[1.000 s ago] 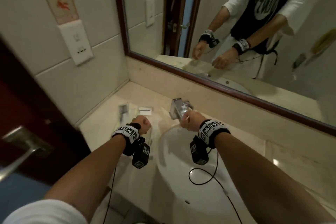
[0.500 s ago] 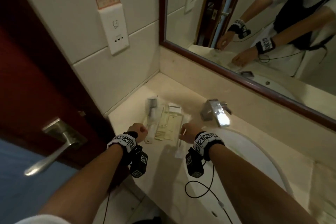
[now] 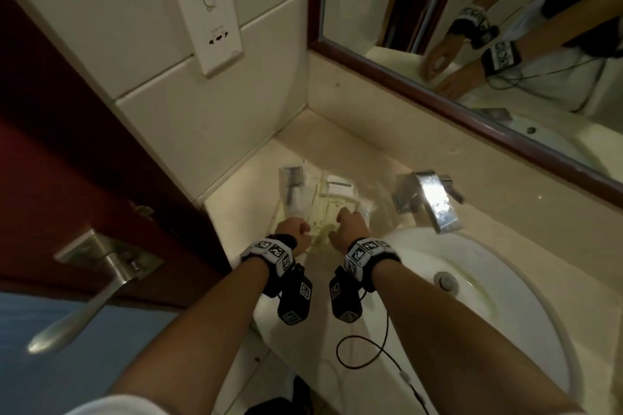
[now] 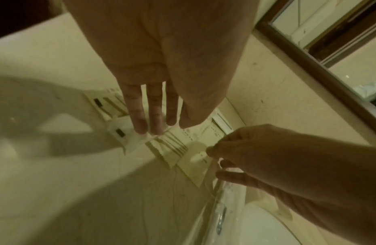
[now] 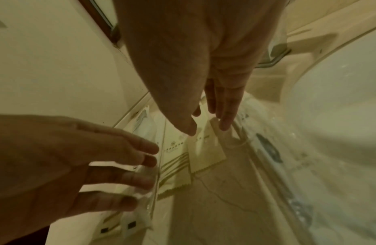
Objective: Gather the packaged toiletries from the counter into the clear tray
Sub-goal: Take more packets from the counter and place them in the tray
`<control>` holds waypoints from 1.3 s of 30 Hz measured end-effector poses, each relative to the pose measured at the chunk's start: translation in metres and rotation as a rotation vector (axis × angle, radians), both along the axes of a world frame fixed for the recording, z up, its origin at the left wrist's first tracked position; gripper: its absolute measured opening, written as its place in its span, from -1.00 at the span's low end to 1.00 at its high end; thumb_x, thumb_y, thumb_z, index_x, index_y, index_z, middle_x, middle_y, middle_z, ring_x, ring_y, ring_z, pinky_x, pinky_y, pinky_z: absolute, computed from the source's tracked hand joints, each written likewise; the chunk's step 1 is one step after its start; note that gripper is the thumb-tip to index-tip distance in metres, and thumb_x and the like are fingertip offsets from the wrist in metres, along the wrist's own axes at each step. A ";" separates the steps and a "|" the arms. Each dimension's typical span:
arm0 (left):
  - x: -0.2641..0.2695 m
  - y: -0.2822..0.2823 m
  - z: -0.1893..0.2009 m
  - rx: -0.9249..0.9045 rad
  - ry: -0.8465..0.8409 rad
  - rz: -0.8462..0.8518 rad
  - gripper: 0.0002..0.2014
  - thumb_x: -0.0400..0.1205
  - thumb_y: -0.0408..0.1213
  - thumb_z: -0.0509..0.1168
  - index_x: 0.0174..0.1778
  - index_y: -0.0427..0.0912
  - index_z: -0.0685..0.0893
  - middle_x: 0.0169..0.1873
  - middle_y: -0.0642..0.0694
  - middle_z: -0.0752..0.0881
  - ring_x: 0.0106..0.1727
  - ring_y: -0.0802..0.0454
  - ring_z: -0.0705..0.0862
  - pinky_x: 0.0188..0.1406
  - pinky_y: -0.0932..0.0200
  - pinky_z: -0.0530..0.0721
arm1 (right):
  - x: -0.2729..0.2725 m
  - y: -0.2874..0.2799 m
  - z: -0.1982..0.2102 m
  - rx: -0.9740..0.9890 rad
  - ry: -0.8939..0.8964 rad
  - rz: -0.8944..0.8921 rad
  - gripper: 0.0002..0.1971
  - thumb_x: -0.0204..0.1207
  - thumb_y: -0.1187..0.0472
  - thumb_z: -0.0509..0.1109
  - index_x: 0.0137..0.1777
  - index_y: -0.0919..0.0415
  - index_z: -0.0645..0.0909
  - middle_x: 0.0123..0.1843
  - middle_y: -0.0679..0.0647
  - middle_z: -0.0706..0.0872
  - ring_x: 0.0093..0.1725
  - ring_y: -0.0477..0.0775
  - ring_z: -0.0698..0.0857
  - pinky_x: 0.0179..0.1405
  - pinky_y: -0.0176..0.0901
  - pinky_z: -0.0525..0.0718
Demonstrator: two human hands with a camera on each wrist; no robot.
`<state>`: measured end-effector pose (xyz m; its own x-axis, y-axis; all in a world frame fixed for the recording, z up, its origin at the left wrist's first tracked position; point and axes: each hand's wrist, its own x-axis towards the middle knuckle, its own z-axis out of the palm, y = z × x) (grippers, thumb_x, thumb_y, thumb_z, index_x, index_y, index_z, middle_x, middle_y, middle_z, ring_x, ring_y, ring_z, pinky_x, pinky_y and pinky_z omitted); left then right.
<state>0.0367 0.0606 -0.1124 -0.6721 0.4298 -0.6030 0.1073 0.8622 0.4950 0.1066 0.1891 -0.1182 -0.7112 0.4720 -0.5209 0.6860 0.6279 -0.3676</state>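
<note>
Two hands reach out side by side over the counter [image 3: 236, 209], next to the white sink [image 3: 505, 296]. The left hand [image 3: 292, 230] is spread flat with its fingers [image 4: 138, 116] straight, and the tips touch a white packet [image 4: 128, 137] with a small dark mark on it. It does not hold anything. The right hand [image 3: 349, 224] also has loose, straight fingers, and its thumb and fingertips [image 5: 225, 119] come down on a pale yellow packet [image 5: 205, 149]; it touches the packet but does not grab it. The packets lie flat in a little pile on the counter between the wall and the shiny tap [image 3: 435, 199]. I can count at least five of them: two white ones with dark marks, one with gold stripes [image 5: 175, 167], the pale yellow one, and a clear one with a dark comb or razor [image 3: 292, 184] inside. Some overlap, so the full number is hard to tell. See-through plastic shows around the pile, but I cannot tell whether that is the clear tray or just wrapping. One mirror [image 3: 472, 10] hangs above the counter.
</note>
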 end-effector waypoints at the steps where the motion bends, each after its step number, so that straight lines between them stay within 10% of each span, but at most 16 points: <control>1: 0.000 0.005 -0.004 -0.007 0.004 -0.002 -0.68 0.67 -0.28 0.19 0.33 -0.21 0.59 0.34 -0.20 0.60 0.34 -0.20 0.57 0.27 0.11 0.54 | -0.003 -0.001 -0.003 0.004 -0.005 -0.018 -0.57 0.53 0.17 0.36 0.34 0.28 0.40 0.36 0.32 0.46 0.29 0.36 0.56 0.28 0.17 0.59; 13: -0.009 0.037 -0.017 0.018 -0.040 0.190 -0.63 0.67 -0.31 0.23 0.37 -0.37 0.53 0.32 -0.30 0.61 0.33 -0.21 0.59 0.32 0.06 0.52 | -0.018 -0.001 -0.024 -0.055 0.169 -0.255 -0.36 0.42 0.25 0.50 0.44 0.33 0.29 0.29 0.32 0.48 0.28 0.31 0.55 0.22 -0.02 0.59; 17: -0.006 0.038 -0.021 0.062 -0.085 0.265 -0.58 0.56 -0.26 0.36 0.31 -0.33 0.54 0.21 -0.28 0.65 0.25 -0.23 0.63 0.23 0.05 0.57 | -0.016 0.005 -0.022 -0.140 0.212 -0.313 -0.65 0.48 0.36 0.37 0.19 0.24 0.34 0.16 0.32 0.61 0.02 0.23 0.64 -0.08 -0.09 0.57; 27: -0.007 0.044 -0.023 0.123 -0.211 0.286 -0.63 0.45 -0.06 0.43 0.04 -0.25 0.64 -0.07 -0.23 0.70 0.06 -0.20 0.69 0.19 0.01 0.66 | -0.016 0.019 -0.019 -0.208 0.096 -0.323 -0.66 0.53 0.20 0.38 0.25 0.35 0.53 0.23 0.27 0.65 0.24 0.24 0.64 0.15 -0.07 0.59; 32: -0.005 0.045 -0.021 0.094 -0.138 0.189 -0.69 0.51 -0.06 0.33 -0.45 -0.11 0.43 -0.49 -0.08 0.50 -0.32 -0.11 0.55 -0.27 0.14 0.50 | -0.017 0.022 -0.017 -0.213 0.117 -0.278 -0.58 0.53 0.02 0.42 0.14 0.41 0.64 0.07 0.29 0.74 0.10 0.22 0.70 0.14 -0.01 0.65; 35: -0.003 0.048 -0.018 0.114 -0.110 0.111 -0.72 0.56 -0.29 0.26 -0.49 -0.15 0.47 -0.40 -0.24 0.62 -0.25 -0.15 0.63 -0.23 0.05 0.57 | -0.018 0.023 -0.015 -0.234 0.103 -0.195 -0.46 0.50 -0.13 0.39 -0.20 0.46 0.74 -0.35 0.26 0.68 -0.32 0.15 0.66 -0.16 -0.01 0.75; 39: -0.001 0.045 -0.013 0.183 -0.167 0.091 -0.91 0.52 -0.43 0.27 -0.18 -0.31 0.69 -0.11 -0.33 0.75 -0.01 -0.18 0.71 0.05 -0.08 0.71 | -0.017 0.030 -0.004 -0.253 0.054 -0.116 -0.42 0.39 -0.25 0.46 -0.30 0.38 0.70 -0.39 0.14 0.65 -0.40 0.04 0.59 -0.41 -0.22 0.52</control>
<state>0.0356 0.1055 -0.1257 -0.6107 0.4839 -0.6268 -0.0634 0.7592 0.6478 0.0898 0.2189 -0.1221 -0.6897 0.4121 -0.5954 0.7233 0.4298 -0.5404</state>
